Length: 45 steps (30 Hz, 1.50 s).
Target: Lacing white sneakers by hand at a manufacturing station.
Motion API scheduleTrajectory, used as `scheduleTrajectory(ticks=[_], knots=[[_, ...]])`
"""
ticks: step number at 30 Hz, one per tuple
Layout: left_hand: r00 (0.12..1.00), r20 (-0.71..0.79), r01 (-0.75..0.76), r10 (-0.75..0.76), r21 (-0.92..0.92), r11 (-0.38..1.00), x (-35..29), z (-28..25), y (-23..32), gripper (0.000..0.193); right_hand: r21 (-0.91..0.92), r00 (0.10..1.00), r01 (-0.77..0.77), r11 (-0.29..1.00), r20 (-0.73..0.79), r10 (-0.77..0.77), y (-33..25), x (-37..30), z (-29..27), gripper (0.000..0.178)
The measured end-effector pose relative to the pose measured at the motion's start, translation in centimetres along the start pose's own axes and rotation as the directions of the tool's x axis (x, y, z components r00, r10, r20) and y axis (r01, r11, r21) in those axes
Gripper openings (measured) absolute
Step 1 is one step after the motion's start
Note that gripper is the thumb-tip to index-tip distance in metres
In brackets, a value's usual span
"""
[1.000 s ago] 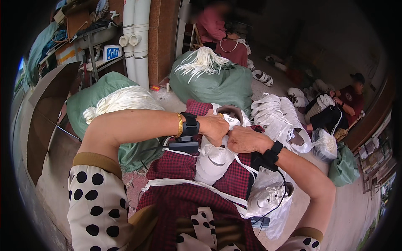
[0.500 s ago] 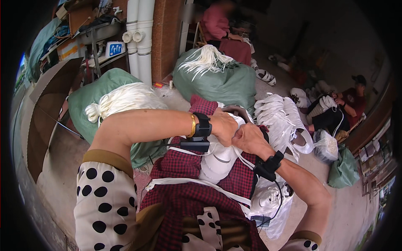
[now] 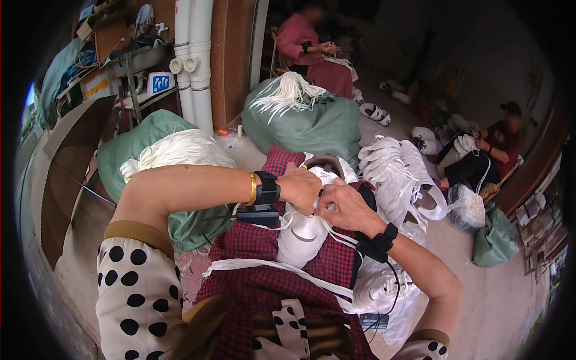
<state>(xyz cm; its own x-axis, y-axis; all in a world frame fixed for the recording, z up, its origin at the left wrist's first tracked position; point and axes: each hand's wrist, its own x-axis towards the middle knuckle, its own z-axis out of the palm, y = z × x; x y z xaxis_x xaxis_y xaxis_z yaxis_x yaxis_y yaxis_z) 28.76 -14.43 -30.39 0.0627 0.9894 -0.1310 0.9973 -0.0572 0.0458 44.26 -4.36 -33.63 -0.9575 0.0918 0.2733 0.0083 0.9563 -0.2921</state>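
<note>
A white sneaker (image 3: 295, 239) lies on my lap, toe toward me, its brown-lined opening at the far end. My left hand (image 3: 300, 189) curls over the sneaker's upper from the left, gripping it; its fingertips are mostly hidden. Close beside it, my right hand (image 3: 350, 207) is closed, thumb and forefinger pinched over the eyelet area on a white shoelace (image 3: 341, 235). Lace ends hang down both sides of the shoe. Another white lace (image 3: 264, 264) stretches across the red-and-black checked apron (image 3: 240, 290).
Green sacks (image 3: 312, 129) with bundles of white laces (image 3: 183, 150) lie ahead. To the right are stacked white shoes (image 3: 390, 171) and a bagged pair (image 3: 381, 288). One person sits at the back (image 3: 300, 45), another at right (image 3: 501, 141). An open brown umbrella (image 3: 63, 180) stands left.
My hands and the sneaker have shifted slightly left, and more of the shoe's opening shows. At the back, the seated person has raised their hands.
</note>
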Motion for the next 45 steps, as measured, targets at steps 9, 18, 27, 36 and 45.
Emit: scheduleTrajectory(ticks=[9, 18, 27, 36, 45], knots=[[0.978, 0.205, 0.029, -0.048, 0.094, 0.995, 0.5, -0.6, 0.0, 0.035, 0.011, 1.0, 0.007, 1.0, -0.021, -0.006, 0.0, -0.2, 0.5, 0.017], [0.99, -0.139, 0.011, -0.017, -0.047, 0.999, -0.5, 0.2, -0.6, 0.023, 0.019, 0.996, 0.023, 1.0, -0.086, -0.021, 0.0, -0.4, 0.5, 0.015], [0.961, -0.276, -0.25, -0.007, -0.881, 0.401, -0.6, -0.3, -2.7, 0.031, 0.889, 0.943, -0.151, 0.433, -0.002, 0.333, 1.6, -0.9, -0.8, 0.027], [0.943, -0.277, -0.263, -0.183, -0.96, 0.096, -0.2, 3.3, -2.7, 0.033, 0.883, 0.859, -0.121, 0.454, -0.137, 0.494, 1.0, -0.3, 0.1, 0.023], [0.911, -0.315, -0.283, -0.268, -0.947, 0.151, -0.9, 4.3, -0.5, 0.03, 0.761, 0.795, -0.111, 0.639, -0.318, 0.517, -0.1, -0.3, 0.6, 0.021]])
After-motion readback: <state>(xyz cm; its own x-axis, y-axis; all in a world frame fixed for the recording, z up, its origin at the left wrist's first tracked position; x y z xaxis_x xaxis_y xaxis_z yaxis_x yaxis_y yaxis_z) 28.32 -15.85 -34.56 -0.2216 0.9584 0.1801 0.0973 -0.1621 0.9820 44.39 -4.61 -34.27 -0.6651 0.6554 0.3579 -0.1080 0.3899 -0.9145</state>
